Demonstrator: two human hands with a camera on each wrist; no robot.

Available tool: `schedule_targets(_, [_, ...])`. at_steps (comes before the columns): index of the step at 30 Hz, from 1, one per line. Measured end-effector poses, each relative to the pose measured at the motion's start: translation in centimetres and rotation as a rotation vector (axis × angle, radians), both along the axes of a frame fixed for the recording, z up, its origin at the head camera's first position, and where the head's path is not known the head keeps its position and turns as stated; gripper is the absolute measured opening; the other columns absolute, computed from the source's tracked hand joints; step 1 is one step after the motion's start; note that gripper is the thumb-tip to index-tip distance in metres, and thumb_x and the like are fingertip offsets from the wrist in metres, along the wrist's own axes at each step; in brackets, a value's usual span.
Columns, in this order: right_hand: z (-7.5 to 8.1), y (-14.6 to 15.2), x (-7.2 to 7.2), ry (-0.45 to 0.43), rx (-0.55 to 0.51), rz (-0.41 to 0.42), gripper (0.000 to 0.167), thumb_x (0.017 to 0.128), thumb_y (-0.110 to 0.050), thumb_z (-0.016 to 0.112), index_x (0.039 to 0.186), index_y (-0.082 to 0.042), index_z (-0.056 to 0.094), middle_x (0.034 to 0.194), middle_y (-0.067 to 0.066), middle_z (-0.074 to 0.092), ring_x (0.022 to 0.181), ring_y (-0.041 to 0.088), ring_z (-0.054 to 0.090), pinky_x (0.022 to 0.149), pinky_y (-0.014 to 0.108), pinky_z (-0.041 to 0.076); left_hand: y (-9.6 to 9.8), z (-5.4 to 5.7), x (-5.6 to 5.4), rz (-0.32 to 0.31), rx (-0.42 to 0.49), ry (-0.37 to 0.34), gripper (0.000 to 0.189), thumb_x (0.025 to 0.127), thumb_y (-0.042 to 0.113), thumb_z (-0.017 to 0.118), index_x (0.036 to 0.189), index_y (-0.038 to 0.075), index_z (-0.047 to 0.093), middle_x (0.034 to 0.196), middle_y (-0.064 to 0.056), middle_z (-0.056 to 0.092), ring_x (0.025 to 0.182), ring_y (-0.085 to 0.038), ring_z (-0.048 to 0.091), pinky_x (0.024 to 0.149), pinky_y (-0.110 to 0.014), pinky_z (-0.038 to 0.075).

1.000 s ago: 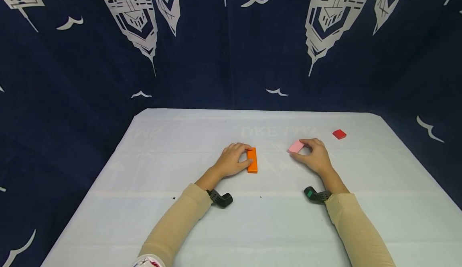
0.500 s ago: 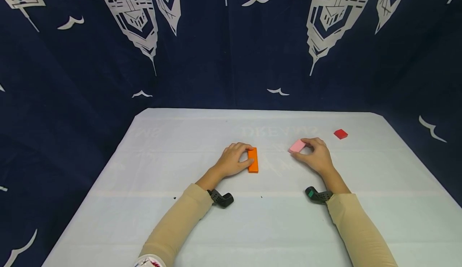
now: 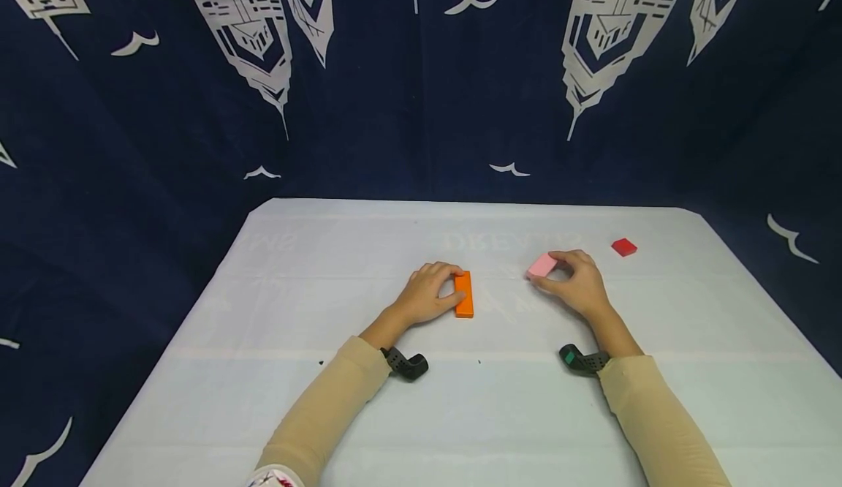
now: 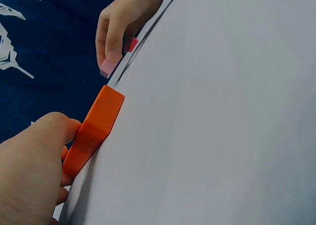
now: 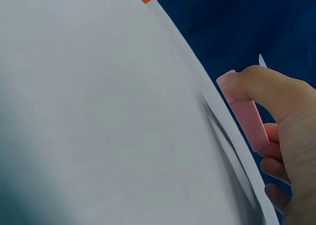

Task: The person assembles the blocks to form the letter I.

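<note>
Sleeves [image 3: 322,421], tan, reached in over the near side of a white bench [image 3: 520,428]. Black wrist devices [image 3: 406,366] sat just past the cuffs, one per arm. Dark speck [image 3: 321,362] lay on the bench, left of the left cuff. Farther out, left hand [image 3: 421,298]: grip parted only partway, holding an orange block [image 3: 468,289] between thumb and fingers. Block's long side ran away from the person. Right hand [image 3: 579,286]: grip curved in a C, pinching a pink block [image 3: 541,265] that was set at a slant. The held blocks were apart, orange to the left; could not tell whether either touched the bench. Beyond the right hand, to its right, lay a red block [image 3: 624,247], untouched. Navy cloth [image 3: 421,107] with pale building and bird shapes hung behind the far edge.
</note>
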State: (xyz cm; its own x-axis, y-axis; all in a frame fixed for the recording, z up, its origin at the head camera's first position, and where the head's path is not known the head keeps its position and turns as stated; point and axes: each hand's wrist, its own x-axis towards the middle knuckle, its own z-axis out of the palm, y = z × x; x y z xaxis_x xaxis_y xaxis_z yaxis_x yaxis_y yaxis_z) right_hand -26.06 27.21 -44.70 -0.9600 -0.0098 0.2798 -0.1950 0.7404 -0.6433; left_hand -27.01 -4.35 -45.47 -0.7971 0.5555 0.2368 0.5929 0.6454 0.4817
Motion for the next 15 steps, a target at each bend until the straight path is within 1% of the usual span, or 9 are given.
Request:
schedule_targets(5, [0.5,-0.3,0.2,-0.008,-0.014,0.002,0.068,0.076,-0.030,0.083,0.128,0.005,0.057,0.125,0.024,0.052,0.119,0.041,0.045,0.101,0.058,0.034,0.1,0.1,0.0,0.000,-0.002,-0.004,0.043,0.095,0.036,0.061,0.132,0.017,0.054,0.136,-0.003,0.053,0.129,-0.024,0.044,0.103,-0.046,0.035])
schedule_targets(11, [1.1,-0.9,0.3,-0.007,-0.030,0.035,0.066,0.077,-0.029,0.083,0.128,0.005,0.058,0.123,0.024,0.054,0.115,0.040,0.047,0.099,0.058,0.036,0.0,0.0,-0.1,0.013,-0.007,-0.004,0.043,0.095,0.037,0.061,0.132,0.017,0.055,0.136,-0.003,0.054,0.129,-0.023,0.044,0.102,-0.045,0.035])
schedule_targets(15, [1.1,-1.2,0.4,0.001,-0.032,0.053,0.065,0.076,-0.028,0.083,0.126,0.005,0.059,0.120,0.024,0.055,0.112,0.039,0.049,0.097,0.056,0.037,-0.1,0.0,-0.1,0.014,-0.010,-0.001,0.043,0.095,0.037,0.061,0.132,0.017,0.055,0.136,-0.003,0.054,0.129,-0.023,0.044,0.102,-0.045,0.035])
